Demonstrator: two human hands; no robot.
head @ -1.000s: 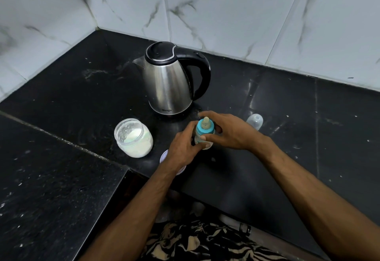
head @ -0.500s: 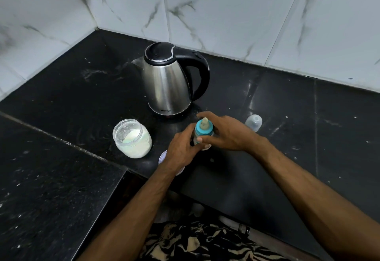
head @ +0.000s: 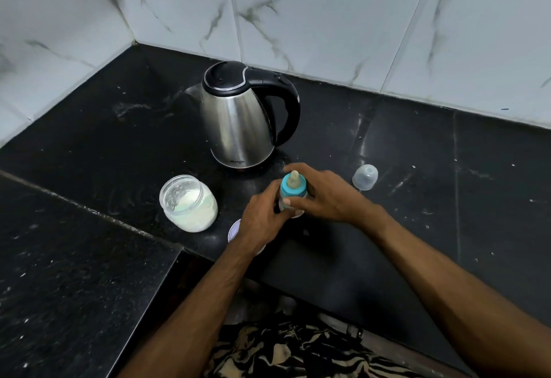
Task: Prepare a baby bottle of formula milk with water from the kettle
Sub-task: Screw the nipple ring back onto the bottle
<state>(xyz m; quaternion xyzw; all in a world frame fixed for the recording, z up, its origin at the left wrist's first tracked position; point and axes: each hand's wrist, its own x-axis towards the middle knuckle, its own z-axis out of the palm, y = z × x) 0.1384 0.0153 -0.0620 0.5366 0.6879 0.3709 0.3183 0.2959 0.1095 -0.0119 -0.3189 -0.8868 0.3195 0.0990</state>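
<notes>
head | kettle [head: 238,121] reads "MILTON" | both hands' fingers [head: 301,199] grip baby bottle [head: 293,188]

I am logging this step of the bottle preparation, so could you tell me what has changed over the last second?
Nothing visibly changed. The left hand holds the baby bottle low on its body, and the right hand grips its blue collar, as before. The kettle, the powder jar and the clear cap stand where they were.

Kettle [head: 238,127] brushed steel, glossy blk plastic lid; counter [head: 417,169] polished blk stone; jar [head: 189,203] clear plastic.
</notes>
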